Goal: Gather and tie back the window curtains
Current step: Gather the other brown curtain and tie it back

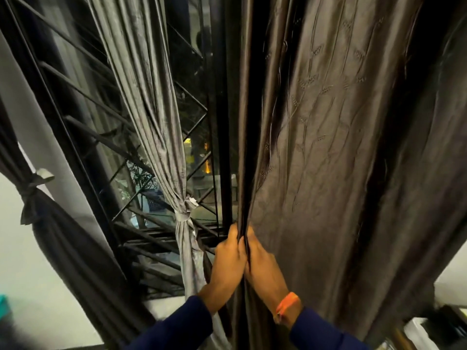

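Head camera looks forward, close to curtains (328,147).

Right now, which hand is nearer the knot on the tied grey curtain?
Left. The left hand grips the dark curtain just right of and below the knot; the right hand grips it farther right.

At twelve o'clock a narrow gap of dark window glass (199,72) lay open between two curtains, but a black diagonal metal grille (83,97) barred it. At ten o'clock the pale grey pleated curtain (151,109), knotted by its own tie (184,215), hung in front of the grille. From one to four o'clock the loose dark brown satin curtain (341,147) blocked everything behind it. At nine o'clock a dark tied curtain (63,236) slanted across a bare pale wall (17,236), with free room beside it.
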